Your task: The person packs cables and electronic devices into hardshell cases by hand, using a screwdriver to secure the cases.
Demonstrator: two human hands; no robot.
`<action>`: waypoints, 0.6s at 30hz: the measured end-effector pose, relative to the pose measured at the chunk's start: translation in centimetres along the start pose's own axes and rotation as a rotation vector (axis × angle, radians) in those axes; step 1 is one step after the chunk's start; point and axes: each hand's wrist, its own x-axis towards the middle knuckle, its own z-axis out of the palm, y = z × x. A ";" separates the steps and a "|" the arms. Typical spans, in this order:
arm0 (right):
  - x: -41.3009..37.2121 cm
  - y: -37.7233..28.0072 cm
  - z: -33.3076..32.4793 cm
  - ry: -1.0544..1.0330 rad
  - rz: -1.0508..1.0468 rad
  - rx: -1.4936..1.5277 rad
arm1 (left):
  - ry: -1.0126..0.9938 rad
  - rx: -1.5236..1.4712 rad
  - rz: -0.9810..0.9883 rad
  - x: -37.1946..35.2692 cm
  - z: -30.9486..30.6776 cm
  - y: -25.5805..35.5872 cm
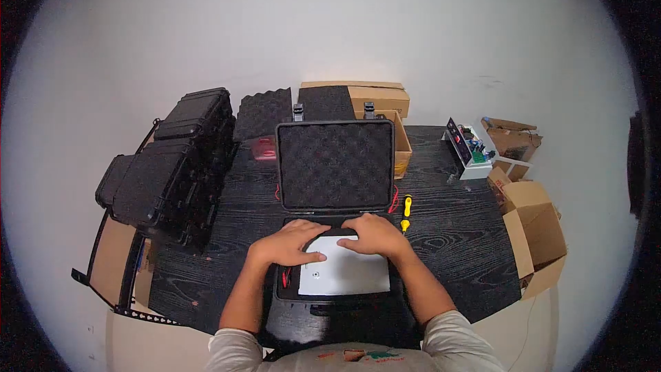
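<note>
A black hard case (281, 165) lies open on the table, its lid tipped back and lined with dark wavy foam (335, 165). In its lower half sits a flat white panel or box (351, 269) with a small round mark near its left side. My left hand (289, 242) rests over the panel's far left corner, thumb stretched apart on the white surface. At the far right part, my right hand (375, 235) lies with its thumb on the panel and fingers towards the far edge. Red and black leads (286, 277) show in the case at the panel's left.
Black cases (158, 179) are stacked on the left. A yellow-and-black screwdriver (406, 215) lies right of the case. Farther right are a white-framed electronics unit (471, 151) and an open cardboard box (540, 234). Behind the lid stand a carton (379, 100) and foam sheets (265, 114).
</note>
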 end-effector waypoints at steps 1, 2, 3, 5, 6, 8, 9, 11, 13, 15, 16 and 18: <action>-0.1 0.2 -0.2 0.030 -0.040 0.000 | 0.001 -0.005 -0.002 0.0 0.0 0.1; -0.1 0.5 -0.6 0.035 -0.011 0.123 | 0.022 -0.005 0.002 0.1 0.1 0.0; -0.1 0.3 -1.9 0.038 0.019 0.245 | 0.045 -0.005 0.006 0.2 0.1 0.1; 0.1 1.1 -3.3 0.206 0.013 0.344 | 0.114 -0.031 -0.029 0.4 0.1 0.3; 0.0 1.0 -4.6 0.370 0.048 0.425 | 0.162 -0.054 -0.066 0.6 -0.5 1.3; 0.9 3.9 -5.6 0.713 0.083 0.366 | 0.258 -0.081 -0.101 1.0 -0.6 2.1; 1.2 4.1 -7.2 0.812 0.100 0.398 | 0.303 -0.084 -0.099 1.3 -0.5 2.2; 3.6 7.9 -9.0 0.958 -0.007 0.545 | 0.365 -0.095 -0.089 1.7 0.0 2.3; 6.2 11.1 -10.9 0.995 0.124 0.421 | 0.405 -0.113 -0.071 2.2 0.8 2.3; 10.0 15.2 -11.1 0.929 0.168 0.366 | 0.426 -0.118 -0.057 2.3 0.9 2.4; 11.9 17.4 -10.5 0.895 0.188 0.338 | 0.438 -0.120 -0.051 2.3 0.9 2.4; 14.2 20.2 -9.5 0.782 0.119 0.102 | 0.518 -0.178 -0.072 2.1 0.1 1.9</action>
